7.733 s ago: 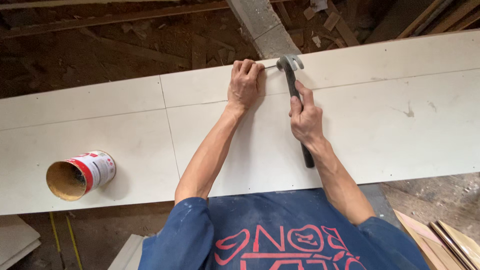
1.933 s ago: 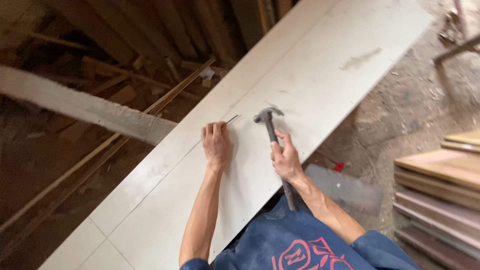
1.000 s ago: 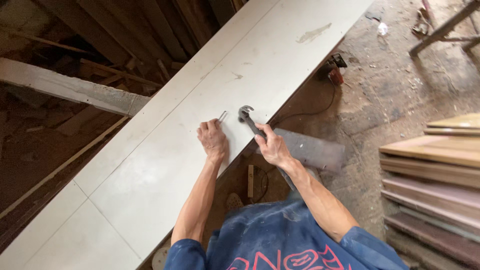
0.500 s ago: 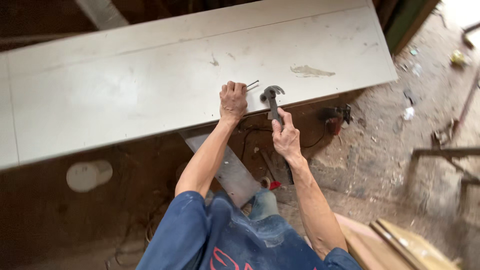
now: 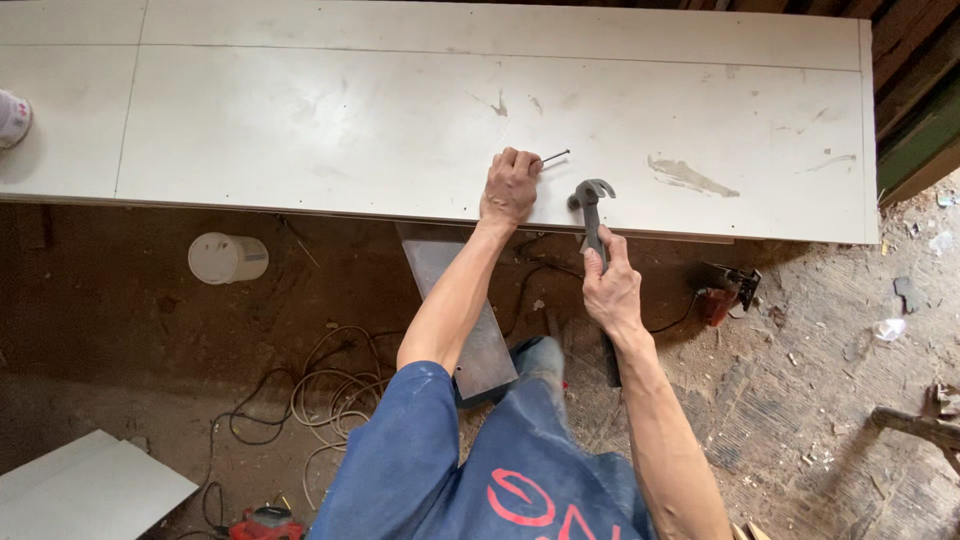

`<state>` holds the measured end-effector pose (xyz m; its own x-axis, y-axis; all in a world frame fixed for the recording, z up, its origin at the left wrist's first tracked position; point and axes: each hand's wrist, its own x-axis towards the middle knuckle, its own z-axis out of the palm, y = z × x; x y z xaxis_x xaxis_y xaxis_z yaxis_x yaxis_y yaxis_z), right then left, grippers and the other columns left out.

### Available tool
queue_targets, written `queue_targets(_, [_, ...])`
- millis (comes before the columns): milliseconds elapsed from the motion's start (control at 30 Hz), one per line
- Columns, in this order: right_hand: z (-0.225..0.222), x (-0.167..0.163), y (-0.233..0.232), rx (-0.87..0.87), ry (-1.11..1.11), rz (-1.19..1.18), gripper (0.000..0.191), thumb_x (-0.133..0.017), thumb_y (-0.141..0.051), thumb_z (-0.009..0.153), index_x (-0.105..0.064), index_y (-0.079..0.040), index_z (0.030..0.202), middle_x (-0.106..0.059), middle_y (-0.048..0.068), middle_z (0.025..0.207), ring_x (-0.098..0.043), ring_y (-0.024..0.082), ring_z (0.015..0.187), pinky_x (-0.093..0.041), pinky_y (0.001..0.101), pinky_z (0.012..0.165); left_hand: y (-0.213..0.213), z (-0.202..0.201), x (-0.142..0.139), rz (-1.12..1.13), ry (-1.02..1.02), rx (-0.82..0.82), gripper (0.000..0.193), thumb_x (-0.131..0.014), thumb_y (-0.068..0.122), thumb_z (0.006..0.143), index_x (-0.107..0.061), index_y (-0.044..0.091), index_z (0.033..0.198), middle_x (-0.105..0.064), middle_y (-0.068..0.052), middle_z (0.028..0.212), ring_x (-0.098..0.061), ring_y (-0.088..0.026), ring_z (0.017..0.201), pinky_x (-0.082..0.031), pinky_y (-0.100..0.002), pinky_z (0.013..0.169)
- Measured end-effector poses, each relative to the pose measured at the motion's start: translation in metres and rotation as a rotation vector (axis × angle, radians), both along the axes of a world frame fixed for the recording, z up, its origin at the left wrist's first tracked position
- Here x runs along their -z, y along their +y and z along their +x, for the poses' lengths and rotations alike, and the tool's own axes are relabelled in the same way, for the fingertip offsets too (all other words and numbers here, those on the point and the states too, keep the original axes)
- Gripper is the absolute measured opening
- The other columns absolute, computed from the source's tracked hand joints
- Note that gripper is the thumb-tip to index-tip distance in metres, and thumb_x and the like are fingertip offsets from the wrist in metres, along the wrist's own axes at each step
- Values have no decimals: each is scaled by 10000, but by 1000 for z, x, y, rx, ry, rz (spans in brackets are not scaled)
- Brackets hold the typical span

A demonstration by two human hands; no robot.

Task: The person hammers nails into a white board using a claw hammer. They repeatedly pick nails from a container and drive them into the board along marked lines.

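Two white flat panels (image 5: 400, 110) lie edge to edge across the top of the view, forming a long bench-like surface; smooth matte face, thin seam lines, a few grey smears and scuffs toward the right end. Below it is a bare dirt floor (image 5: 130, 330), brown, rough, littered with small debris on the right. Left hand (image 5: 510, 188) rests on the panel near its front edge, fingers closed around a thin dark nail (image 5: 554, 157), which lies low and slanted, tip toward the panel, head pointing right. Right hand (image 5: 612, 290) is off the panel, just below its front edge, fingers wrapped tight around the dark handle of a claw hammer (image 5: 592, 200); grey steel head sits up over the panel edge, just right of the left hand, near the nail but not touching it. Grey metal sheet (image 5: 465, 310) slopes down under the panel between the arms. White cylindrical tub (image 5: 228, 258) lies on the floor to the left. Loose coils of cable (image 5: 330, 390) sprawl on the dirt beside the blue sleeve. Red-and-black power tool (image 5: 722, 292) sits under the right end of the panel. Another white board (image 5: 85, 490) is at bottom left, and a red tool (image 5: 262, 522) at the bottom edge. Dark timber wall at the far right.
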<state>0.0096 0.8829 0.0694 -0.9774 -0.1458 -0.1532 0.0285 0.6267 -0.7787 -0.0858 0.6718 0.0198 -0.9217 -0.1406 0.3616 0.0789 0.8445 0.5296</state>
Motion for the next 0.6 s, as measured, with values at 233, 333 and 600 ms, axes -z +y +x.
queue_targets(233, [-2,-6,9,-33,31,-15,367,-546,-232,1054,-478,-116,1395,-609,101,649,-633,202,517,-475,365,449,6,-8,5,79,-86,-89,247,-531,250,1057,-674,52,1018,-644,-91,927,-581,-188,806,-533,-341,746])
queue_targets(333, [-8,-10,17,-61,-1,-24,373,-539,-228,1046,-478,-123,1399,-579,89,592,-622,201,481,-459,371,427,11,-16,10,95,-57,-137,240,-549,239,1046,-687,46,1010,-632,-99,928,-574,-209,800,-531,-354,734])
queue_targets(600, [-58,-11,37,-139,-54,-9,414,-538,-236,1033,-456,-117,1421,-571,79,535,-623,200,459,-451,350,428,17,-82,17,145,87,-196,137,-622,210,1003,-673,84,983,-636,-95,993,-604,-290,931,-526,-419,832])
